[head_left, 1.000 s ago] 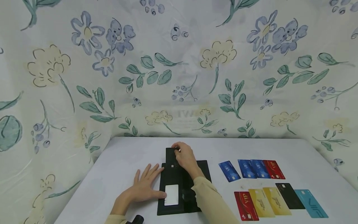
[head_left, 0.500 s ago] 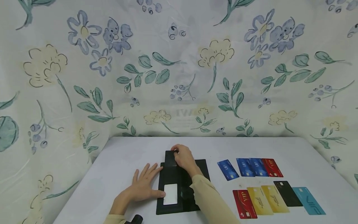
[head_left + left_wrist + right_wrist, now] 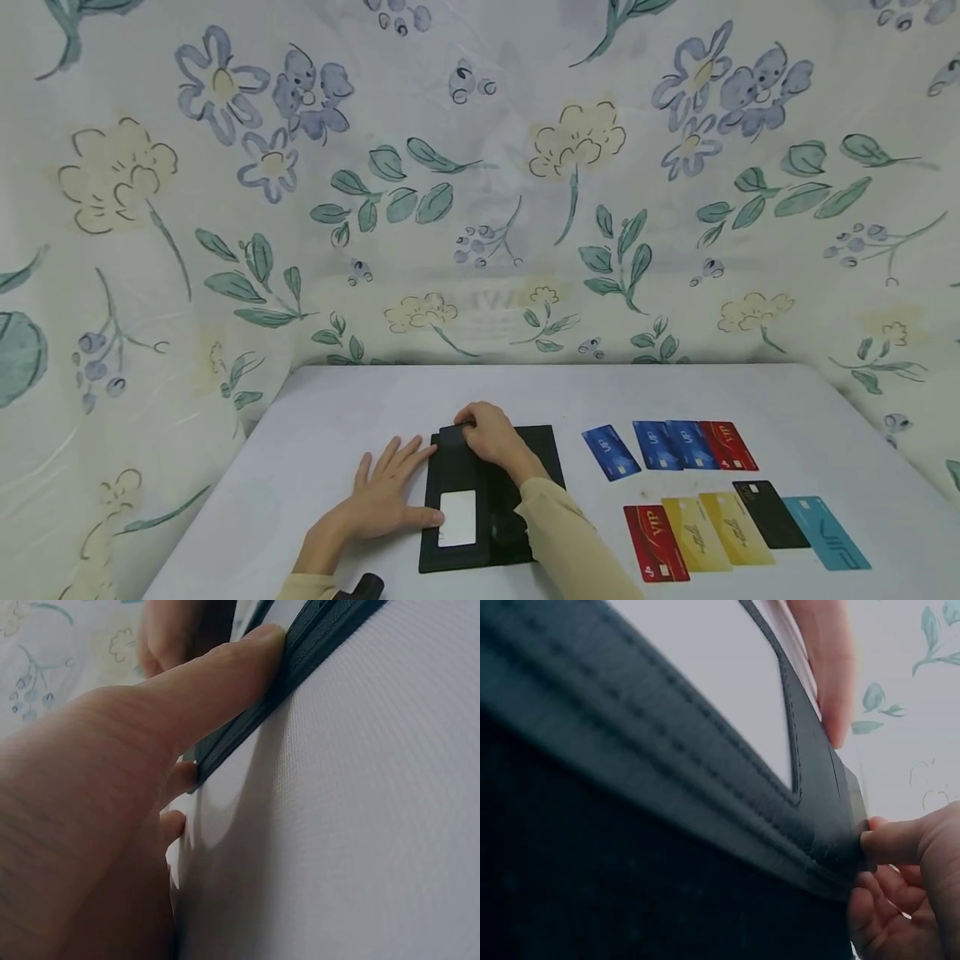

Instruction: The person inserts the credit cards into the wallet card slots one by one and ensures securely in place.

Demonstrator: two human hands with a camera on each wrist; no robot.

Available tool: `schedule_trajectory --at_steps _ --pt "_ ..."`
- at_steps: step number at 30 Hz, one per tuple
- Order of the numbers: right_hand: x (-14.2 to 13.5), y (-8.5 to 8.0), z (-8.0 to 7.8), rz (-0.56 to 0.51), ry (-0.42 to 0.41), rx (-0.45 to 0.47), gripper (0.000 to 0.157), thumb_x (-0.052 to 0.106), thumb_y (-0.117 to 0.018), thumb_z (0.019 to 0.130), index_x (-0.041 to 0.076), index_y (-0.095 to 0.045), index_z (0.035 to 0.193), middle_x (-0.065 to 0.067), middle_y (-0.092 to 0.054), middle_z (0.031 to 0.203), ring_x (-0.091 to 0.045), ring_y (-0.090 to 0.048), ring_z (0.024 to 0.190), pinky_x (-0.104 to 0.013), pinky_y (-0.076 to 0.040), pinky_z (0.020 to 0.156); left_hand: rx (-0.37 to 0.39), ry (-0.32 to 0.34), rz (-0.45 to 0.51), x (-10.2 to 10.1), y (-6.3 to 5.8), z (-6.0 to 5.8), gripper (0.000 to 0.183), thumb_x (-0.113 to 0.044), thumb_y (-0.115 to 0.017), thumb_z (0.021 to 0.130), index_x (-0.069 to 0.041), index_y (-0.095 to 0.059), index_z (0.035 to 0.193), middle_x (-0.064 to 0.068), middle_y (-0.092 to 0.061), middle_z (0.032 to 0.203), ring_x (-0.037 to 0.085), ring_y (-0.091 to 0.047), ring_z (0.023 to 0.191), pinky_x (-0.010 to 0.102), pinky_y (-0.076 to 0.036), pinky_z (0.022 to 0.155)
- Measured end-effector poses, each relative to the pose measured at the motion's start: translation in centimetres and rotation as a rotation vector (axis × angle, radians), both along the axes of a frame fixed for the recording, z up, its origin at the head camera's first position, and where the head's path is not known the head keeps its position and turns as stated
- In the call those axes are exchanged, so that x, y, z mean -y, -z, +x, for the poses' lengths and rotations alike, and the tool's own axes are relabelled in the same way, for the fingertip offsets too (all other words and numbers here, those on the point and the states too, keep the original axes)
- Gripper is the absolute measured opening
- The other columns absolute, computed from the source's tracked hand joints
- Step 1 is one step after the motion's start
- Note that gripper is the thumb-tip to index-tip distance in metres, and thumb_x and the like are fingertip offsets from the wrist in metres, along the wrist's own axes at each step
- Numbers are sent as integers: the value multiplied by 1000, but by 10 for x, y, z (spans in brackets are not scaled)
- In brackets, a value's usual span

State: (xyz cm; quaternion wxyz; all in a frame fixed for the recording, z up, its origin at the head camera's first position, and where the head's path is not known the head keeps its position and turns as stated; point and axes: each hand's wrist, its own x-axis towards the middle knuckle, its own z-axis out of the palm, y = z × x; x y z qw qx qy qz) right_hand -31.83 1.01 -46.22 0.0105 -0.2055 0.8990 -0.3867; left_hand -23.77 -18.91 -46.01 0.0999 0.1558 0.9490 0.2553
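Note:
A black bifold wallet (image 3: 459, 475) lies spread flat on the table, with a white window (image 3: 457, 518) in its left panel. My right hand (image 3: 491, 437) pinches the top end of a black card (image 3: 452, 433), most of which is hidden inside the slot of that panel. In the right wrist view, thumb and fingers meet at the short strip of card (image 3: 856, 796) sticking out past the wallet's end. My left hand (image 3: 378, 504) lies spread along the wallet's left edge, its thumb (image 3: 240, 664) resting on the border beside the window and a fingertip at the upper left corner.
To the right on the white table (image 3: 352, 400) lie two rows of cards: a blue card (image 3: 611, 452) with more blue ones and a red card (image 3: 728, 446) behind, and red, gold, black and teal cards (image 3: 827, 533) in front. A floral curtain (image 3: 480, 208) hangs behind.
My right hand has come down toward me, and the black card has slid from standing well out of the wallet to nearly all inside. The left hand has stayed in place.

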Motion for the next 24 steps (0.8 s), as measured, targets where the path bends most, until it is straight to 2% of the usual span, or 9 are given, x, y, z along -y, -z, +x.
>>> schedule_trajectory --at_steps 9,14,24 --pt "-6 0 4 9 -15 48 18 2 -59 90 3 -70 104 -9 -61 104 -21 -55 91 -42 -50 88 1 15 -3 -1 -2 1 98 -56 -77 75 -14 -36 153 16 -22 163 45 -3 150 71 8 111" --pt "-7 2 4 42 -38 7 16 2 -59 90 3 -73 98 -7 -61 101 -18 -55 89 -36 -51 85 6 22 3 1 0 -1 98 -57 -76 76 -14 -35 153 16 -20 164 44 -1 150 70 11 111" --pt "-8 6 3 46 -51 2 15 1 -58 91 2 -71 99 -6 -58 99 -17 -54 88 -32 -50 82 10 27 9 1 2 -3 97 -58 -75 76 -15 -35 153 16 -19 164 44 1 150 70 11 110"
